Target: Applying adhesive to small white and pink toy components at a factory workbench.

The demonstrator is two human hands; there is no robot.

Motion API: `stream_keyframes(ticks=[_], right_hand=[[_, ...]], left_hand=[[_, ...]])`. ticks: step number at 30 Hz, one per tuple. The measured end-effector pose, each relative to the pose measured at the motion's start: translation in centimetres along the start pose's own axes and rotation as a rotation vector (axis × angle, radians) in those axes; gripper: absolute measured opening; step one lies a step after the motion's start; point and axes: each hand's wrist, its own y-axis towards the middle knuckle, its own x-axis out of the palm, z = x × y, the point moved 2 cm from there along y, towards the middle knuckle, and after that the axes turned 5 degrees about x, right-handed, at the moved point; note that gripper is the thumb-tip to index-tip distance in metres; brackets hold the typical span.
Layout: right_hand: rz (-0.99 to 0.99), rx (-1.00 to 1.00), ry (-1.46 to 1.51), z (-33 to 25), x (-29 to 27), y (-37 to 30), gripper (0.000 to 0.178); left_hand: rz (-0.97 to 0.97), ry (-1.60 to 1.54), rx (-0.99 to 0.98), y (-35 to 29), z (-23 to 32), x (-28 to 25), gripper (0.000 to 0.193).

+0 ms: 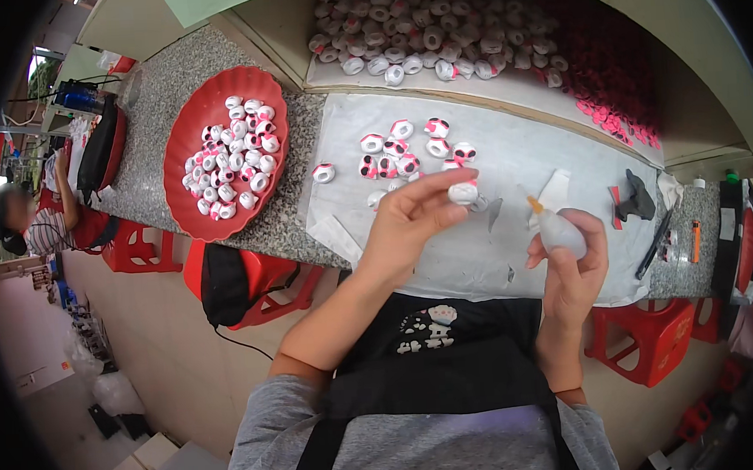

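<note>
My left hand [414,212] pinches a small rounded white toy piece [464,194] with a pink patch between thumb and fingers. In my right hand [575,259] is a whitish squeeze bottle [561,232], its orange nozzle tip [534,204] pointing up and to the left, apart from the piece. Just beyond my left hand, several similar pieces with pink and black patches [399,149] lie loosely grouped on a white sheet [471,260]. One more piece [323,173] sits alone toward the left edge of the sheet.
A red scalloped bowl [178,160] of such pieces stands on the speckled counter at left. Under the shelf at the back lie a heap of pieces [434,36] and small pink parts [617,120]. A dark cloth [637,196], a black tool [654,244] and red stools [646,340] are rightward.
</note>
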Motion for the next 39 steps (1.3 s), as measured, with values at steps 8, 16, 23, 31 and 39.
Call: stream_keyframes(ticks=[8, 16, 23, 31, 39], right_hand=[[0.118, -0.28, 0.013, -1.0, 1.0, -0.1, 0.035], [0.118, -0.545, -0.235, -1.0, 2.5, -1.2, 0.04], [-0.037, -0.585, -0.268, -1.1, 2.2, -1.7, 0.044], [-0.071, -0.585, -0.297, -1.1, 2.3, -1.7, 0.044], [-0.014, -0.571, -0.346, -1.2, 2.6, -1.8, 0.042]], left_hand=[[0.025, -0.175, 0.153, -2.2, -1.4, 0.0, 0.029], [0.044, -0.163, 0.162, -2.6, -1.0, 0.3, 0.034], [0.017, -0.18, 0.136, -2.7, -0.9, 0.6, 0.035], [0.014, -0.167, 0.128, -2.7, -1.1, 0.8, 0.035], [0.024, -0.173, 0.132, -2.8, -1.1, 0.7, 0.034]])
